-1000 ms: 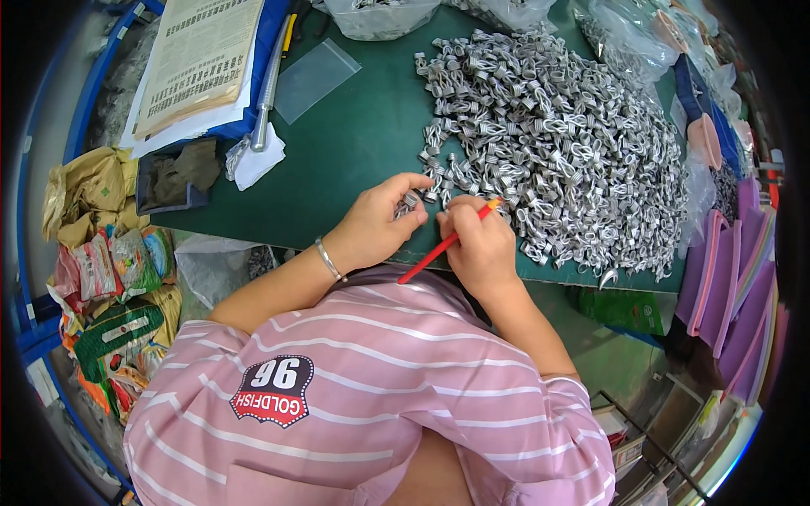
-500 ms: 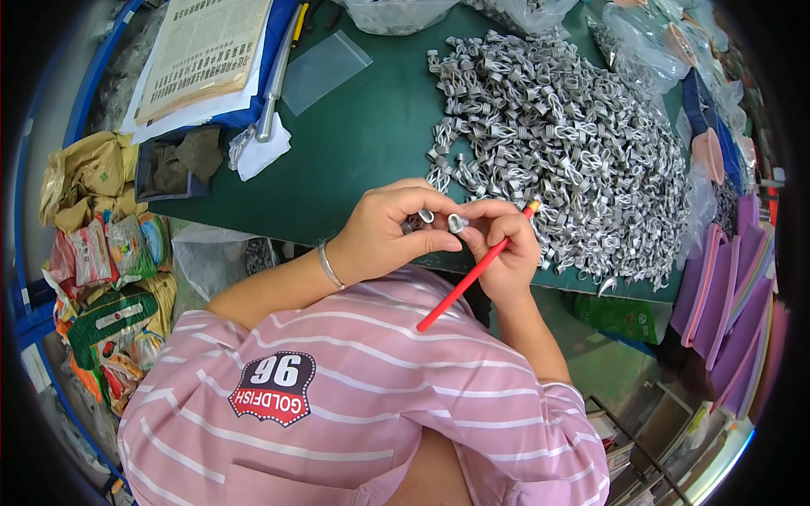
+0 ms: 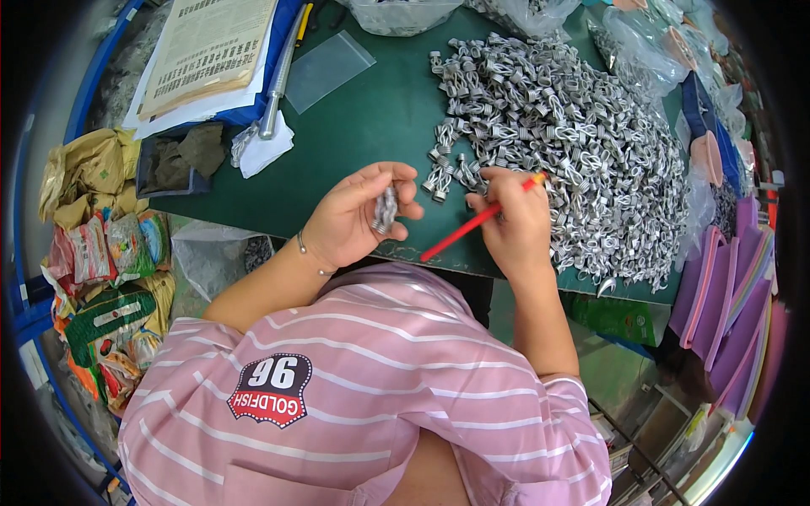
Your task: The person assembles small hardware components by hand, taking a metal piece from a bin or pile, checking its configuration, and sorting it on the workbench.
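Observation:
My left hand [image 3: 353,215] is raised over the front edge of the table, palm turned inward and fingers curled. Several small silver looped metal pieces [image 3: 386,209] with ribbed ends rest against its fingers. A red pencil-like stick [image 3: 472,229] with a yellowish tip slants through my right hand [image 3: 516,221]. The fingertips of that hand are at the left edge of a large heap of the same metal pieces [image 3: 574,143]. Whether they pinch one of these pieces cannot be made out.
Upper left lie a printed paper stack [image 3: 207,59], a metal tapered rod [image 3: 277,93] and a clear flat bag [image 3: 329,72]. A small blue bin [image 3: 173,160] holds grey lumps. Plastic bags [image 3: 401,13] line the table's far side. Purple foam-like sheets [image 3: 730,304] stand at right.
My hands have parted. The left has drawn back leftward with metal pieces in it, while the right has moved to the edge of the heap, still holding the red stick.

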A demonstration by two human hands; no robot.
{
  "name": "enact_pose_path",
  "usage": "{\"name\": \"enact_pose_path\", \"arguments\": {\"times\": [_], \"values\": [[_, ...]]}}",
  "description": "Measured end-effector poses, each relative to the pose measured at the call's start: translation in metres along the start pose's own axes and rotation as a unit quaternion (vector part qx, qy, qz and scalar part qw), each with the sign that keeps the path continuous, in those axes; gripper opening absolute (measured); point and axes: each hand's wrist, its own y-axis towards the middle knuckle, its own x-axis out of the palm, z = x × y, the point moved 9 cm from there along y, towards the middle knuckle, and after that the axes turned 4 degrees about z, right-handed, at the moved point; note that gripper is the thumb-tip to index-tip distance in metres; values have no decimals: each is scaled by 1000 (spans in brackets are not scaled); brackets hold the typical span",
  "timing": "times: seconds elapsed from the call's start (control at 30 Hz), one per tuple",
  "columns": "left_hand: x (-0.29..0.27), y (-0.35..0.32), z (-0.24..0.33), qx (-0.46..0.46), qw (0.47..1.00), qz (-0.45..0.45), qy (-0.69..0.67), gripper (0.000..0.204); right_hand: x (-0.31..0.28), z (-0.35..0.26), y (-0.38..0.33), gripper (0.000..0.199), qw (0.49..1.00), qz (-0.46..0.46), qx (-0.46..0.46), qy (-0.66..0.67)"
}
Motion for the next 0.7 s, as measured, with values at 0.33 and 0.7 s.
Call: {"name": "enact_pose_path", "arguments": {"times": [0.33, 0.7], "values": [[5, 11, -9, 46, 951, 71, 296, 33, 11, 22, -18, 29, 915, 54, 222, 332], [14, 12, 1, 59, 916, 69, 391, 18, 15, 15, -26, 29, 858, 56, 171, 481]]}}
